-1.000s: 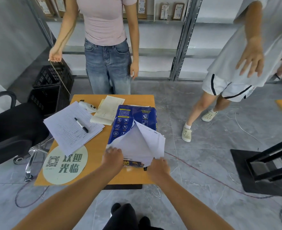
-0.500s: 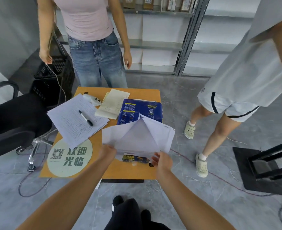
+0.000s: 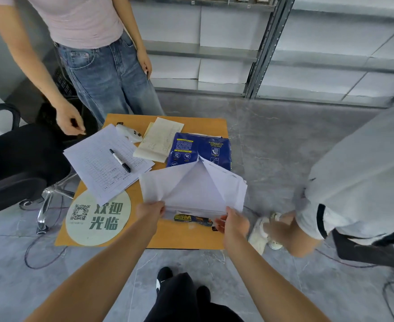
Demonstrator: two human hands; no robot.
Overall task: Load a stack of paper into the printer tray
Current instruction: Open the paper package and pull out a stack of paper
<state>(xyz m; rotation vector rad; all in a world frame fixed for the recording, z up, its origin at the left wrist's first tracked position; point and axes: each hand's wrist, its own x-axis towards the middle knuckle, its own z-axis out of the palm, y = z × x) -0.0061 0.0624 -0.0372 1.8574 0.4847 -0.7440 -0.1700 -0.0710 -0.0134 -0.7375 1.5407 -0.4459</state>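
Observation:
A blue ream of paper [image 3: 200,148] lies on the small orange table [image 3: 182,235], its white wrapper flaps [image 3: 191,187] spread open at the near end. My left hand [image 3: 150,211] pinches the left flap's near edge. My right hand [image 3: 232,221] grips the near right corner of the white sheets. The ream's blue and yellow end label [image 3: 192,219] shows between my hands. No printer or tray is in view.
On the table's left lie a printed form [image 3: 100,168] with a black marker [image 3: 120,160], a white controller [image 3: 129,133], a cream note sheet [image 3: 160,139] and a round welcome sticker [image 3: 98,220]. A black chair [image 3: 17,163] stands left. One person stands behind, another at right.
The view has drawn closer to the table. The person at right has stepped nearer the table's right side. My hands have spread the wrapper flaps slightly wider.

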